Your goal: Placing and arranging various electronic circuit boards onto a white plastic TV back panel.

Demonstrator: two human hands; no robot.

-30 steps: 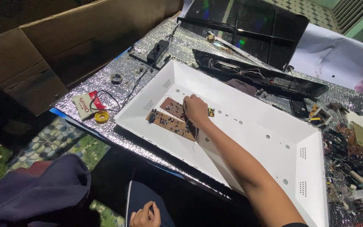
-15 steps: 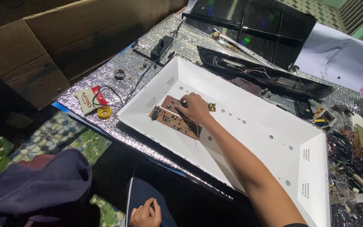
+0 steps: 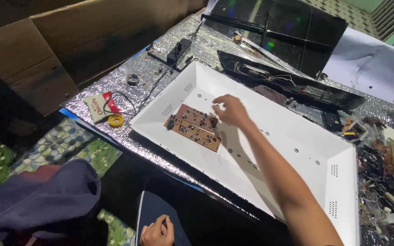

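Observation:
My right hand [image 3: 231,110] hovers just above the right end of a brown circuit board [image 3: 192,127], fingers loosely spread, with nothing visible in them. The board lies flat in the left part of a large white plastic shell [image 3: 297,150], a shallow tray shape with small holes and vent slots. Low in the view, my left hand [image 3: 158,231] rests curled on my lap, away from the table and holding nothing.
The shell sits on a silver foil mat [image 3: 128,91]. Left of it lie a yellow tape roll [image 3: 115,120] and a red-and-white packet [image 3: 97,105]. Behind are a black bezel strip [image 3: 288,82] and dark screen panel [image 3: 292,27]. Loose electronic parts [image 3: 384,173] pile at right. Cardboard [image 3: 69,45] stands at left.
My right hand has lifted off the circuit board and drawn slightly to the right. The board stays in the shell. The left hand has not moved from my lap.

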